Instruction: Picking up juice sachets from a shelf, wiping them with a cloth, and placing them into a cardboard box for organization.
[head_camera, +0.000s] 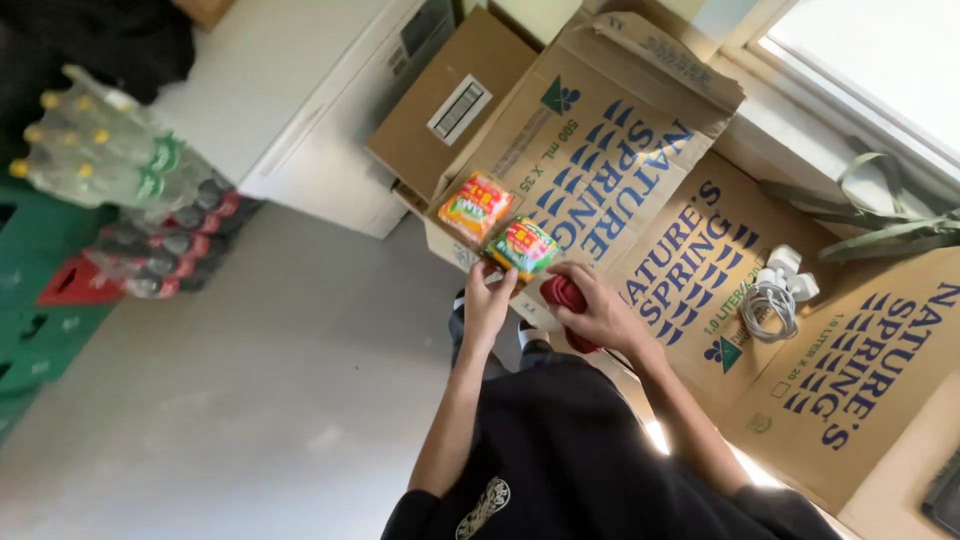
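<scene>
Far left of the boxes, shrink-wrapped bottles lie on the floor beside green crates. An orange packet rests on the boxes' left edge. Just right of it, the left hand pinches a green packet, grip closed on its lower edge. The right hand, against the boxes' front, has its grip clamped round a red bundle. Further right, a white cable lies on top of the boxes.

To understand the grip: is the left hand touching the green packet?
Touching. The head view shows the left hand with fingertips against the lower edge of the green packet.
</scene>
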